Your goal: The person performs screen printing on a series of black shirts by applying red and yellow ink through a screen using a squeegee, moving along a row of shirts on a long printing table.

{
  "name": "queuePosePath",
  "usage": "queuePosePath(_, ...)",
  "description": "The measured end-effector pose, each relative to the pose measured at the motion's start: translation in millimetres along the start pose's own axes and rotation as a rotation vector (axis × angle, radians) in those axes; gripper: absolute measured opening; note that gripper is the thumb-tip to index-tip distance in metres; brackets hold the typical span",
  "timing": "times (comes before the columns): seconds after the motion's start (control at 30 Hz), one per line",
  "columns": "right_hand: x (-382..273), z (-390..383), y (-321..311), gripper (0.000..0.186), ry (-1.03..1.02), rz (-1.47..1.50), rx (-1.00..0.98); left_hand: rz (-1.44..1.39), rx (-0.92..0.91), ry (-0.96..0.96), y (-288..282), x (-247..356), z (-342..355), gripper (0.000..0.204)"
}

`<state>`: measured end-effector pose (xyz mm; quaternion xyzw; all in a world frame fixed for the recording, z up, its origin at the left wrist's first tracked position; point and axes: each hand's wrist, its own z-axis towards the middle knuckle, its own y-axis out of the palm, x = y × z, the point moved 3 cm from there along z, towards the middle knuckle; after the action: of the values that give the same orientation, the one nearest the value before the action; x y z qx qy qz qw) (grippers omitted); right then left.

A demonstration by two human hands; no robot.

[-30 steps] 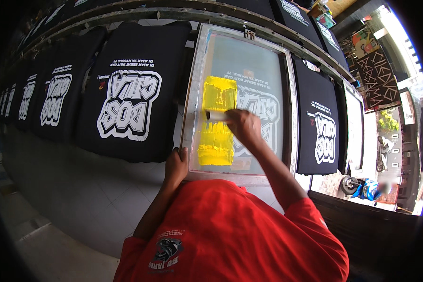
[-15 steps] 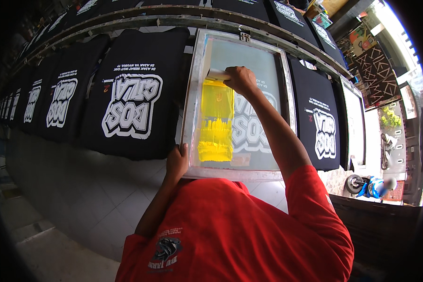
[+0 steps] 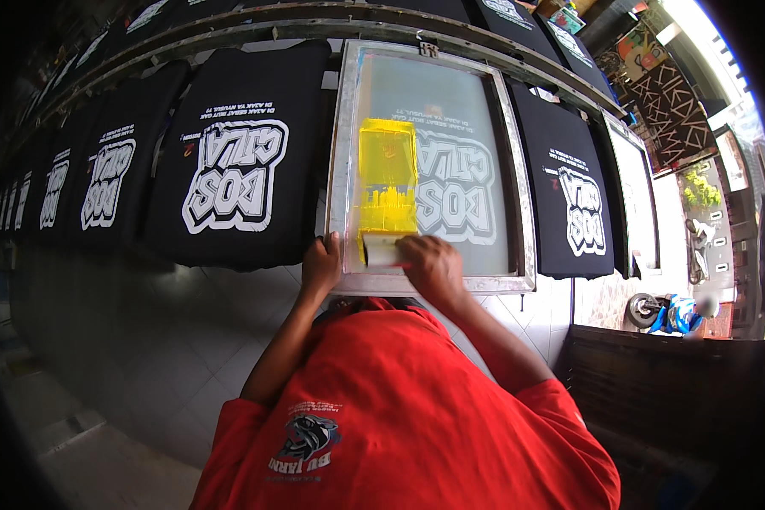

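A metal-framed printing screen (image 3: 524, 187) lies in front of me, with a band of bright yellow ink (image 3: 387, 153) along the left part of its translucent mesh. A white design shows faintly through the mesh. My right hand (image 3: 433, 268) grips a pale-handled squeegee (image 3: 381, 251) at the near end of the ink. Fingers wrapped on the lower left side of the screen frame, my left hand (image 3: 321, 263) sits just beside the ink. A black shirt with a white print (image 3: 255, 85) lies left of the screen, another (image 3: 552, 136) to its right.
More printed black shirts (image 3: 93, 110) line the bench to the left and the far row behind the metal rails (image 3: 297, 30). A second screen frame (image 3: 654, 212) stands at the right. Beyond it are patterned panels (image 3: 671, 127) and a blue motorbike (image 3: 671, 313). Grey floor tiles (image 3: 170, 348) show below.
My right hand and squeegee went from mid-ink to the far end, then came down to the near end. My left hand stays on the frame. The whole view has shifted slightly.
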<state>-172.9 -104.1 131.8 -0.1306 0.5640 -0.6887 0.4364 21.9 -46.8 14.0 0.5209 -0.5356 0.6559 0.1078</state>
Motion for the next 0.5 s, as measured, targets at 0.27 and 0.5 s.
queuePosePath(0.27,-14,-54,24,0.062,0.052,0.088,-0.262,0.017,0.006,-0.043,3,-5,1,0.049)
queuePosePath(0.5,83,-93,-41,0.071,0.502,-0.147,0.351,-0.002,-0.027,-0.032,1,-12,4,0.052)
